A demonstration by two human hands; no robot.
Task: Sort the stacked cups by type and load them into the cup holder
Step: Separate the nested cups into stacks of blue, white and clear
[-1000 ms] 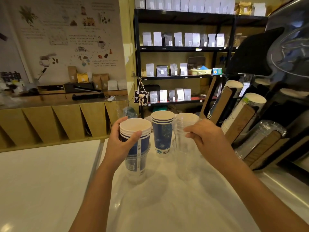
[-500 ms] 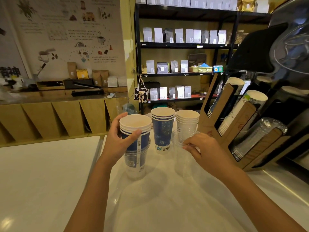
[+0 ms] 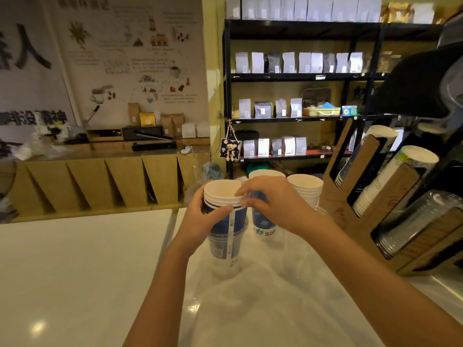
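My left hand (image 3: 200,222) grips a mixed cup stack (image 3: 226,236): blue paper cups with white rims nested in a clear plastic cup, standing on the white counter. My right hand (image 3: 274,205) pinches the rim of the stack's top paper cup (image 3: 221,190). Behind it stand a blue paper cup stack (image 3: 264,225) and a white paper cup stack (image 3: 307,189). A clear plastic cup (image 3: 298,249) shows faintly below my right wrist. The brown cardboard cup holder (image 3: 350,204) leans at the right, holding blue cups, white paper cups (image 3: 400,171) and clear cups (image 3: 416,221) in separate slots.
A white counter (image 3: 87,271) stretches left and toward me, with a seam running down its middle. A black shelf (image 3: 288,116) of bags stands behind. A dark machine (image 3: 426,91) looms over the holder at the right.
My right hand set the clear plastic cup down on the counter and moved left onto the rim of the stack in my left hand. The left hand stayed put.
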